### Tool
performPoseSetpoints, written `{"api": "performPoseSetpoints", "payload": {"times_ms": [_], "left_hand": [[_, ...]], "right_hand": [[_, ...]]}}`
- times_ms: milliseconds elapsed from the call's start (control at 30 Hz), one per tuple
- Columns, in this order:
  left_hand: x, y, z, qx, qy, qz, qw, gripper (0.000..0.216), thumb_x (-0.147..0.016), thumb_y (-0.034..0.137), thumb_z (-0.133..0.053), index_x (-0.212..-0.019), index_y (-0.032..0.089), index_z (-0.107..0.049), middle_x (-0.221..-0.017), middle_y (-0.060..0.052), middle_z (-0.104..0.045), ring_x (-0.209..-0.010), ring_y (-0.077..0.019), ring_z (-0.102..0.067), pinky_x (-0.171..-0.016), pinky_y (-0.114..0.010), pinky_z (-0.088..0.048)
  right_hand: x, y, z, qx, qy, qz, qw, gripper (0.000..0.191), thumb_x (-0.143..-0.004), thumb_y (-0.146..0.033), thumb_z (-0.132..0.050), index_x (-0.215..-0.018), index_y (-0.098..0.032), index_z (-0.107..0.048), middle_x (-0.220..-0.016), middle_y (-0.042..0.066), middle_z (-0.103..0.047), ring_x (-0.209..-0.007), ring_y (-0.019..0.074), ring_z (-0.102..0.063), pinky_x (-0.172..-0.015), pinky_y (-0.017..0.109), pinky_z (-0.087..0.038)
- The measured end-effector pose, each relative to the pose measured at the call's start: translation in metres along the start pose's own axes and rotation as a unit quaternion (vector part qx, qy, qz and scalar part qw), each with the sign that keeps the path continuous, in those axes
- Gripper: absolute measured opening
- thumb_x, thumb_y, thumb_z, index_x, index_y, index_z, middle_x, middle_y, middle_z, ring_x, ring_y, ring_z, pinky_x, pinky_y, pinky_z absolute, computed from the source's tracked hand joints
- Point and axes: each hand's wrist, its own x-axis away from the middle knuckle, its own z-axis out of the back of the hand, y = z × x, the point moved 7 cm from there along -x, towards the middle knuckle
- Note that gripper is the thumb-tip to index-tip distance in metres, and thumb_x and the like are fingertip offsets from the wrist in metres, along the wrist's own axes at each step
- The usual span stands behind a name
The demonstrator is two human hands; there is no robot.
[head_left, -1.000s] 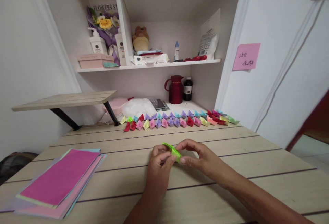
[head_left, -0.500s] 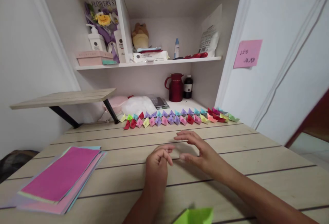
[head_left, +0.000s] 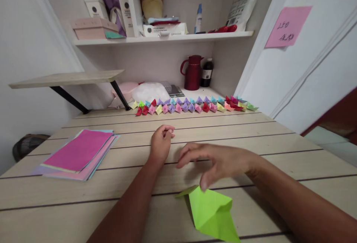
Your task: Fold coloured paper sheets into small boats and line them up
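A folded bright green paper piece point(head_left: 212, 211) lies on the wooden table point(head_left: 251, 138) near its front edge. My right hand point(head_left: 214, 161) hovers just above it, fingers spread and curved, the thumb tip touching the paper's upper edge. My left hand point(head_left: 161, 141) rests on the table farther back, fingers curled in loosely, with nothing visible in it. A row of several small folded paper boats point(head_left: 192, 106) in many colours stands along the table's far edge.
A stack of coloured paper sheets point(head_left: 79, 153), magenta on top, lies at the left. A raised wooden shelf board point(head_left: 67, 79) juts out at the back left. Behind the boats stand a red jug point(head_left: 192, 73), a dark bottle point(head_left: 206, 73) and a white bag point(head_left: 150, 92).
The green paper left my fingers and dropped to the near part of the table. My hands separated; the right hand moved down over the paper. The view tilted downward.
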Motion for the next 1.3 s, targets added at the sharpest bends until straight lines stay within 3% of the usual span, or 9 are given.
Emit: {"api": "performPoseSetpoints", "payload": {"times_ms": [167, 267, 367, 433, 533, 733, 933, 1067, 1300], "left_hand": [[0.003, -0.002, 0.006, 0.021, 0.012, 0.012, 1.0, 0.012, -0.077, 0.022, -0.056, -0.08, 0.016, -0.065, -0.076, -0.003, -0.066, -0.067, -0.0141, -0.063, -0.065, -0.025, -0.048], [0.004, -0.001, 0.008, 0.028, 0.019, 0.016, 0.999, 0.017, -0.079, 0.027, -0.055, -0.087, 0.016, -0.065, -0.078, -0.004, -0.066, -0.067, -0.0139, -0.063, -0.065, -0.026, -0.049], [0.007, 0.003, 0.004, 0.033, 0.0, 0.021, 0.999, 0.022, -0.081, 0.03, -0.054, -0.093, 0.015, -0.064, -0.081, -0.005, -0.065, -0.067, -0.0143, -0.063, -0.067, -0.028, -0.051], [0.011, 0.006, -0.004, 0.033, -0.036, 0.022, 0.999, 0.021, -0.079, 0.027, -0.056, -0.094, 0.014, -0.065, -0.081, -0.006, -0.066, -0.069, -0.0156, -0.064, -0.068, -0.029, -0.051], [0.021, 0.011, -0.019, 0.013, -0.094, 0.011, 0.995, 0.033, -0.077, 0.018, -0.056, -0.109, 0.018, -0.063, -0.094, -0.006, -0.063, -0.073, -0.0139, -0.062, -0.072, -0.028, -0.05], [0.041, 0.029, -0.045, 0.042, -0.17, -0.014, 0.984, 0.061, -0.074, 0.015, -0.064, -0.133, 0.028, -0.05, -0.114, -0.008, -0.055, -0.086, -0.0161, -0.059, -0.08, -0.03, -0.049], [0.038, 0.037, -0.042, 0.028, -0.165, -0.041, 0.985, 0.023, -0.075, 0.019, -0.063, -0.095, 0.024, -0.073, -0.098, -0.005, -0.053, -0.084, -0.0163, -0.056, -0.075, -0.027, -0.048], [0.033, 0.031, -0.037, 0.044, -0.134, -0.034, 0.989, 0.006, -0.072, 0.022, -0.066, -0.077, 0.019, -0.068, -0.095, -0.004, -0.053, -0.079, -0.0148, -0.055, -0.071, -0.026, -0.047], [0.036, 0.024, -0.043, 0.071, -0.155, 0.01, 0.985, 0.012, -0.072, 0.026, -0.067, -0.073, 0.018, -0.058, -0.076, 0.001, -0.053, -0.068, -0.0117, -0.051, -0.062, -0.022, -0.042]], "right_hand": [[-0.015, 0.003, -0.032, 0.002, -0.031, 0.022, 0.999, 0.011, -0.074, -0.033, -0.073, -0.082, -0.025, -0.075, -0.091, 0.001, -0.063, -0.091, 0.0185, -0.061, -0.082, 0.028, -0.048], [-0.019, 0.034, -0.004, -0.055, 0.112, -0.016, 0.992, 0.012, -0.074, -0.032, -0.073, -0.076, -0.021, -0.07, -0.086, 0.001, -0.062, -0.081, 0.0171, -0.058, -0.074, 0.029, -0.046], [-0.012, 0.064, 0.034, -0.162, 0.295, -0.048, 0.94, 0.021, -0.072, -0.036, -0.075, -0.072, -0.018, -0.064, -0.078, 0.0, -0.061, -0.07, 0.0142, -0.054, -0.067, 0.027, -0.041], [-0.005, 0.08, 0.047, -0.251, 0.351, -0.064, 0.9, 0.025, -0.069, -0.036, -0.078, -0.07, -0.017, -0.063, -0.07, -0.001, -0.06, -0.064, 0.0121, -0.051, -0.063, 0.026, -0.038], [0.0, 0.089, 0.053, -0.34, 0.368, -0.07, 0.863, 0.03, -0.068, -0.04, -0.078, -0.071, -0.016, -0.061, -0.065, -0.002, -0.059, -0.06, 0.0113, -0.05, -0.062, 0.026, -0.039], [-0.002, 0.083, 0.045, -0.389, 0.338, -0.07, 0.854, 0.035, -0.067, -0.047, -0.077, -0.074, -0.017, -0.062, -0.067, 0.0, -0.063, -0.059, 0.0136, -0.054, -0.061, 0.028, -0.042], [0.003, 0.077, 0.06, -0.203, 0.414, -0.06, 0.885, 0.03, -0.068, -0.045, -0.074, -0.067, -0.018, -0.061, -0.086, 0.003, -0.062, -0.071, 0.0159, -0.055, -0.067, 0.029, -0.042], [0.01, 0.066, 0.069, -0.048, 0.462, -0.034, 0.885, 0.027, -0.074, -0.044, -0.068, -0.066, -0.019, -0.062, -0.1, 0.006, -0.06, -0.095, 0.0216, -0.057, -0.083, 0.033, -0.043], [0.008, 0.049, 0.06, -0.02, 0.457, -0.011, 0.889, 0.021, -0.078, -0.039, -0.066, -0.069, -0.02, -0.063, -0.105, 0.007, -0.057, -0.1, 0.0227, -0.056, -0.083, 0.035, -0.043]]}}
